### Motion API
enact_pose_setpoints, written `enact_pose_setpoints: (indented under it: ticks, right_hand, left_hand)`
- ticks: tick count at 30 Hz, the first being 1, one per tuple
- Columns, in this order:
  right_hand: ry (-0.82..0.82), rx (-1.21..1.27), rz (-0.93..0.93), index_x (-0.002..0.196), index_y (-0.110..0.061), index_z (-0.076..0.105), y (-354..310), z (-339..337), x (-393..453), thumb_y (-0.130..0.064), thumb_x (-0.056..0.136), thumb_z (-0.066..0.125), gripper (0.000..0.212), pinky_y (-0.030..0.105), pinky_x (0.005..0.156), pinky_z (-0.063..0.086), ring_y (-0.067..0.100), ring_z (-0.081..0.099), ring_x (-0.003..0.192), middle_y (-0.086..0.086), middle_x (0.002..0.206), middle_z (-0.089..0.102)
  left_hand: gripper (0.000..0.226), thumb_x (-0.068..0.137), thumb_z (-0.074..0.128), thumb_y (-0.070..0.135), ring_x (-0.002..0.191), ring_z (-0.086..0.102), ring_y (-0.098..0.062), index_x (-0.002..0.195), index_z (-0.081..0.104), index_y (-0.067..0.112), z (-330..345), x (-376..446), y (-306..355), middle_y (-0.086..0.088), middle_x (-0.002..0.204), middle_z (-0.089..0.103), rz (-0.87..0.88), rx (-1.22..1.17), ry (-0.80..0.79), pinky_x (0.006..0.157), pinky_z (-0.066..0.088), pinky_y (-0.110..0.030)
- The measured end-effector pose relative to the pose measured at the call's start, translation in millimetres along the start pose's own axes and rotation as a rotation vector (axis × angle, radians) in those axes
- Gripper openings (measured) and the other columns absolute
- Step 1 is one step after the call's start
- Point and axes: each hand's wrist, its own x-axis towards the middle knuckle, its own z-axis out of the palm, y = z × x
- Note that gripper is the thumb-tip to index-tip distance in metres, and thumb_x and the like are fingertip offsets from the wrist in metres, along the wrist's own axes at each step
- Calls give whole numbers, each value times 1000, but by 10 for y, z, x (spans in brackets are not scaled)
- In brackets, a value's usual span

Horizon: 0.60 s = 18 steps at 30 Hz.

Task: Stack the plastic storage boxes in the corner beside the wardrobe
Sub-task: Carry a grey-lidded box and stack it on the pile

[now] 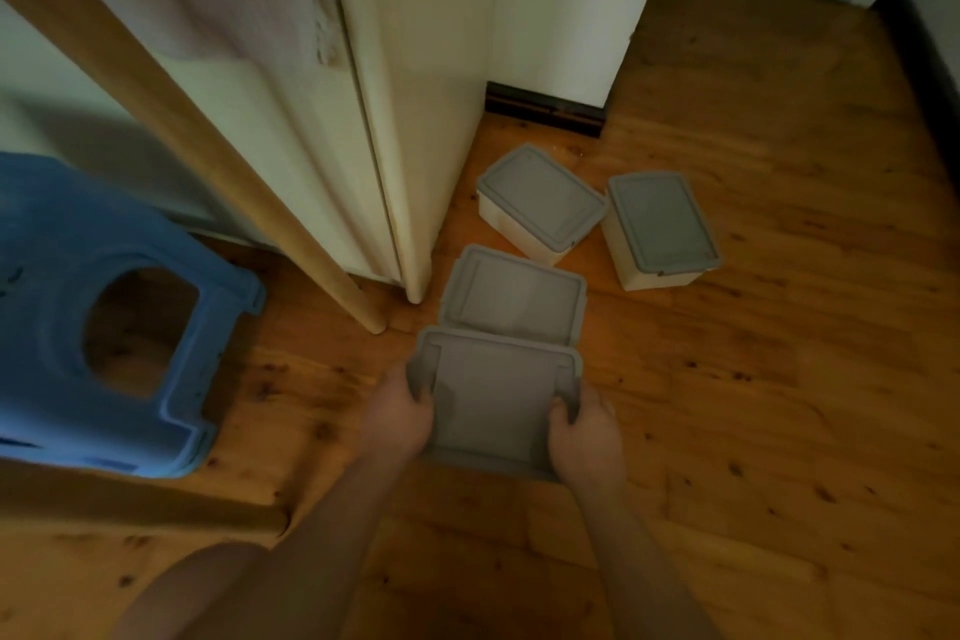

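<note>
Grey-lidded storage box (496, 398) sat gripped at both ends, left hand (397, 413) and right hand (584, 431) each curled over its lid rim. Second box (511, 296) lay just beyond, two more (540, 203) (660, 226) near the wardrobe (415, 94) on the wooden floor (779, 379).

Dim light over knotty wooden floorboards (753, 327); cream wardrobe (415, 68) at left, blue plastic stool (78, 276) beside it.
</note>
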Motion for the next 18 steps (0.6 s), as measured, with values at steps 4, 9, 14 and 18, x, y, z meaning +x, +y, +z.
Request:
enact_pose_setpoints:
  ticks: [4, 9, 14, 18]
  right_hand:
    - [35, -3, -10, 148, -12, 40, -296, -466, -189, -31, 98, 50, 54, 39, 102, 43, 33, 48, 128, 14, 144, 45]
    - [86, -9, -29, 147, -14, 41, -740, -1202, -566, -31, 97, 49, 53, 44, 100, 47, 32, 50, 125, 13, 143, 46]
    - [171, 19, -78, 148, -16, 41, -1333, -2252, -1087, -25, 97, 53, 53, 41, 105, 43, 30, 44, 131, 12, 145, 45]
    - [251, 75, -106, 145, -15, 47, -1851, -3107, -1541, -21, 97, 55, 49, 45, 103, 44, 33, 48, 127, 13, 143, 45]
  left_hand:
    - [44, 93, 55, 25, 116, 56, -28, 136, 45, 23, -351, -279, 312, -7, 129, 57, 29, -18, 45, 96, 49, -43]
    - [48, 91, 58, 19, 117, 54, -26, 136, 42, 26, -891, -802, 898, -3, 130, 53, 69, -52, 52, 94, 50, -43]
    - [50, 91, 59, 20, 117, 53, -23, 138, 42, 25, -1606, -1416, 1687, -3, 129, 53, 139, -48, 105, 95, 49, -41]
    - [51, 93, 60, 23, 119, 52, -20, 141, 43, 20, -2198, -1932, 2361, -2, 131, 52, 223, -53, 152, 96, 41, -28]
